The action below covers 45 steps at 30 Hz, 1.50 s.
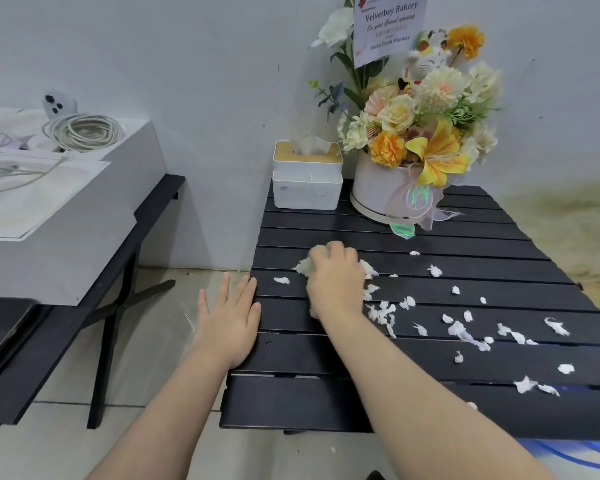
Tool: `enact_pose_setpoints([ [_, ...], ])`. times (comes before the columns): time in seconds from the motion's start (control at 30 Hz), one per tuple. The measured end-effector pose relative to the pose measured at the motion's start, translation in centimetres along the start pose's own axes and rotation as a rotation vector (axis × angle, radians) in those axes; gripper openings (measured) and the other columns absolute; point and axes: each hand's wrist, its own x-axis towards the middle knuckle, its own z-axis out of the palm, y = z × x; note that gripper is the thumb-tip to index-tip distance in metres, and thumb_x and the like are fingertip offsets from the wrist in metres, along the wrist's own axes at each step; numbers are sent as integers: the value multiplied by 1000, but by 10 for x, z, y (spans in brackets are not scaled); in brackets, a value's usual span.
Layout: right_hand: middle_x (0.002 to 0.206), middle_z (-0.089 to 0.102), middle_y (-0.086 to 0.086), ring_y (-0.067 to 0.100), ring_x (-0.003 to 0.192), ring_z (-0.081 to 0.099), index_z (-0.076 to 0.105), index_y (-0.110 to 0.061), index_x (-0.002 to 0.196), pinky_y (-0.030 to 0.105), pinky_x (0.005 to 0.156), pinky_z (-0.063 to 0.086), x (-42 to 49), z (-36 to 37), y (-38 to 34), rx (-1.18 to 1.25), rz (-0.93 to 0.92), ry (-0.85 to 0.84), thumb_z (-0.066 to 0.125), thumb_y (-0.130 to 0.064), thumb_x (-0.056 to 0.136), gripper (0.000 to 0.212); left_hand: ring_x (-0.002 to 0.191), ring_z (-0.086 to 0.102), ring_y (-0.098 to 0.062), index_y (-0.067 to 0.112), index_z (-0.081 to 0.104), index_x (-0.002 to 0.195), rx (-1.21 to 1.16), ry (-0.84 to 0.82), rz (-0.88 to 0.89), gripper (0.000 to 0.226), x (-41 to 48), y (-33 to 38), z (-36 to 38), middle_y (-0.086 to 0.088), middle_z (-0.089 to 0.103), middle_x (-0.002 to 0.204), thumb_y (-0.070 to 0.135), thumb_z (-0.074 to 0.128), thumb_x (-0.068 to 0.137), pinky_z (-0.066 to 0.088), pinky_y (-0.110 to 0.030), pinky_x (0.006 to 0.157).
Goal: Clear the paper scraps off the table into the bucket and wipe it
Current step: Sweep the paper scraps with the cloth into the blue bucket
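Note:
Several white paper scraps (459, 330) lie scattered over the black slatted table (465, 237), mostly on its right and front parts. My right hand (335, 278) presses down on a crumpled white tissue wad (303, 265) near the table's left middle, fingers closed over it. One scrap (281, 280) lies just left of that hand. My left hand (231, 315) is flat and open at the table's left edge, fingers together, holding nothing. The bucket may be the blue curved thing (582, 455) at the bottom right below the table; I cannot tell.
A white tissue box (307, 188) and a flower arrangement in a white pot (374, 188) stand at the table's back edge by the wall. To the left, a white box (66, 244) with coiled cables (84, 131) rests on a black bench (146, 216).

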Motion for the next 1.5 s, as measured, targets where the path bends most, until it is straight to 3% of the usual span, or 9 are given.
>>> enact_pose_setpoints([
  [0.17, 109, 62, 5, 30, 87, 54, 71, -26, 87, 34, 63, 40, -20, 15, -26, -22, -351, -150, 71, -14, 70, 20, 144, -16, -14, 26, 2, 147, -29, 8, -13, 52, -1, 1, 1, 12, 0, 158, 36, 13, 98, -8, -48, 118],
  [0.3, 123, 51, 4, 31, 106, 42, 61, -22, 111, 37, 78, 36, -4, 6, 4, -108, -201, -253, 52, -9, 84, 31, 144, -16, -14, 26, 2, 147, -27, 10, -4, 52, -1, 0, 1, 12, 1, 158, 35, 12, 97, -8, -48, 118],
  [0.53, 83, 65, 5, 31, 74, 56, 68, -17, 82, 33, 55, 40, 2, 2, -25, -9, -217, 3, 74, -10, 65, 20, 145, -15, -14, 26, 5, 147, -51, 20, -8, 52, -1, -1, 2, 12, 4, 158, 36, 14, 97, -7, -49, 118],
  [0.67, 86, 65, 4, 29, 77, 57, 67, -20, 84, 33, 56, 38, -15, 19, -25, -14, -330, -136, 78, -15, 63, 24, 145, -15, -14, 27, 5, 147, -45, 13, -13, 52, -1, 0, 2, 13, 4, 158, 36, 14, 97, -7, -49, 118],
  [0.87, 112, 54, 3, 27, 104, 44, 54, -22, 106, 35, 76, 40, 7, -32, 40, -90, -6, -340, 59, -10, 80, 29, 145, -15, -17, 25, 6, 147, 15, 13, -31, 52, -4, 9, -5, 10, 1, 158, 35, 14, 97, -5, -51, 117],
  [1.07, 86, 62, 4, 27, 88, 57, 48, -21, 89, 36, 71, 51, -6, -89, 29, 112, -97, -665, 59, -19, 75, 18, 146, -8, -12, 26, 11, 147, -121, 6, 29, 55, -47, 39, 7, 12, 4, 158, 42, 7, 94, -3, -43, 118],
  [1.17, 111, 58, 5, 29, 107, 52, 53, -18, 104, 40, 79, 45, -58, -56, 8, -35, -287, -450, 60, -33, 84, 27, 146, -4, -13, 25, 15, 146, -56, 61, 16, 82, -60, 35, 13, 11, 8, 157, 51, -13, 73, -1, -43, 117],
  [1.3, 133, 53, 8, 32, 121, 49, 62, -24, 106, 40, 75, 48, -106, -32, 16, 6, -368, -162, 62, -36, 79, 29, 146, -6, -13, 22, 13, 147, -91, 56, -28, 66, -70, 34, 12, 8, 5, 158, 43, 0, 86, 1, -43, 118],
  [1.5, 85, 67, -1, 24, 69, 59, 70, -22, 70, 26, 49, 43, -79, -21, 12, 19, -353, -121, 85, -15, 53, 24, 146, -7, -13, 23, 9, 147, -116, 11, -44, 51, -60, 29, 4, 9, 1, 158, 33, 18, 98, 1, -42, 118],
])
